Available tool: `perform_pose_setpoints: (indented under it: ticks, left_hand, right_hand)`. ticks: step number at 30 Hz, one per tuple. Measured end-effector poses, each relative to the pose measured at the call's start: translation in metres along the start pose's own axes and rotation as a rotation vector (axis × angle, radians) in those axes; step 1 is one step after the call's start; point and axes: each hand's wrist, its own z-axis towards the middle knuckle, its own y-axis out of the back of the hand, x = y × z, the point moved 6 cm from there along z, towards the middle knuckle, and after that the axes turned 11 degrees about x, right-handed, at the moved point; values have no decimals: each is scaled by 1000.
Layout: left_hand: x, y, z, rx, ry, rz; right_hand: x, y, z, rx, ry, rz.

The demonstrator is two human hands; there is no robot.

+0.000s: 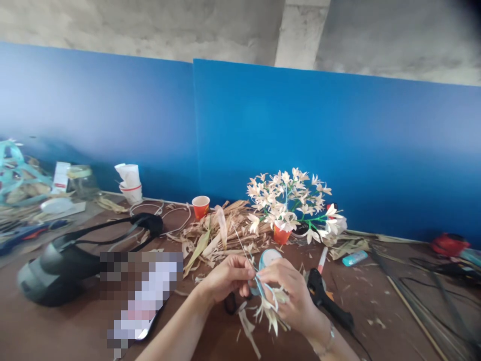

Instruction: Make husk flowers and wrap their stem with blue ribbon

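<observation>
My left hand (pixel 227 276) pinches a thin pale wire (pixel 241 241) that slants up and away from the fingertips. Close beside it, my right hand (pixel 289 291) is closed around the light-blue stems of a small spray of white artificial flowers (pixel 268 313), whose blooms hang down below the fingers. The fingertips of both hands almost meet at the stem. Just behind them lies a roll of light-blue tape (pixel 269 256), partly hidden by my right hand. Farther back, a full bunch of cream flowers (pixel 287 193) stands in a red paper cup (pixel 281 233).
Dry husks (pixel 214 240) are heaped behind my hands, near another red cup (pixel 201 207). A black glue gun (pixel 326 301) lies to the right with its cord. On the left are a phone (pixel 146 301) and a black visor-like object (pixel 56 271). A blue partition (pixel 330 130) bounds the table.
</observation>
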Motion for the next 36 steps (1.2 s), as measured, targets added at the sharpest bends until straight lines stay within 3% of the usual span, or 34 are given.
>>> perform_pose_setpoints:
  ticks: [6, 11, 13, 19, 22, 25, 31, 36]
  left_hand:
    - [-7, 2, -1, -77, -5, 50]
    - [-8, 6, 0, -169, 6, 87]
    - [-8, 7, 1, -200, 2, 109]
    - [-7, 5, 2, -189, -20, 40]
    - [-5, 3, 2, -167, -12, -32]
    - [-5, 3, 1, -149, -17, -98]
    - [-4, 2, -1, -192, -6, -250]
    - [-1, 0, 0, -190, 10, -244]
  right_hand:
    - [3, 24, 0, -147, -4, 61]
    - [5, 19, 3, 45, -39, 9]
    - [3, 16, 2, 57, -50, -8]
    - [-25, 21, -3, -173, -245, 161]
    - [-31, 19, 0, -121, -228, 185]
    - [-33, 22, 0, -155, -220, 194]
    - [-12, 9, 3, -113, 4, 45]
    - [-6, 5, 2, -161, 39, 19]
